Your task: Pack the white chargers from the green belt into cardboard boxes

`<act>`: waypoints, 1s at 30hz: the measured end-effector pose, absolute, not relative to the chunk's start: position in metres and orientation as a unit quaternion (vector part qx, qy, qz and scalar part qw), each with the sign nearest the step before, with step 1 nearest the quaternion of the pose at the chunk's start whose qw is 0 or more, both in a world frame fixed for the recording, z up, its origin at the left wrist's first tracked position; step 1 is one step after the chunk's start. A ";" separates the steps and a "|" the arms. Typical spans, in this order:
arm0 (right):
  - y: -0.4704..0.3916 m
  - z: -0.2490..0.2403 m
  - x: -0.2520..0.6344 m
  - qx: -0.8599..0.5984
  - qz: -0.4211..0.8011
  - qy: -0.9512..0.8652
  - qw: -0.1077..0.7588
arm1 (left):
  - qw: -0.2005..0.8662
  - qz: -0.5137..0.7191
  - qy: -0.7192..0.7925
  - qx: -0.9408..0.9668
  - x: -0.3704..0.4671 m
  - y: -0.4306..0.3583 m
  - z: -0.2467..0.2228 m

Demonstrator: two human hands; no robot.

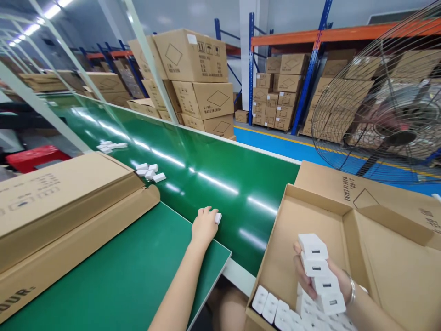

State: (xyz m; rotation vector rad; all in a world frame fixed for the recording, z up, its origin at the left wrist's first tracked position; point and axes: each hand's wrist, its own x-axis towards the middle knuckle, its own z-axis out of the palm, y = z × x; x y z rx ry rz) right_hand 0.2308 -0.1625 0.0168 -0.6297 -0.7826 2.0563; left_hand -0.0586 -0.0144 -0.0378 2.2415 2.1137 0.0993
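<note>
My left hand (204, 225) is over the near edge of the green conveyor belt (220, 163), its fingers closed round a small white charger (218, 218). On the right, my right hand (303, 271) holds a row of several white chargers (322, 271), their USB slots facing me. That hand is above an open cardboard box (310, 207), where more white chargers (270, 307) stand packed side by side at the near end. Two loose groups of white chargers, a nearer one (150, 172) and a farther one (110, 146), lie on the belt at the left.
A green side table (138, 262) bears a large cardboard box (65, 193) at the left. Stacked cartons (203, 96) stand behind the belt. A large wire fan (389, 101) is at the right. A slanting white post (151, 59) rises by the belt's far edge.
</note>
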 end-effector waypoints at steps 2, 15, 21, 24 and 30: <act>-0.164 0.017 0.230 -0.236 0.823 -0.320 0.406 | 0.023 0.031 0.690 0.722 -0.058 -0.017 -0.036; -0.169 0.017 0.227 -0.204 0.861 -0.283 0.371 | 0.199 0.241 0.568 0.762 -0.004 -0.071 0.029; -0.171 0.008 0.226 -0.268 0.856 -0.272 0.349 | 0.601 0.220 0.356 0.681 0.046 -0.157 0.091; -0.170 0.005 0.228 -0.279 0.859 -0.295 0.311 | 0.655 0.203 0.364 0.630 0.051 -0.164 0.090; -0.171 0.009 0.228 -0.278 0.854 -0.305 0.317 | 0.669 0.174 0.325 0.645 0.041 -0.153 0.084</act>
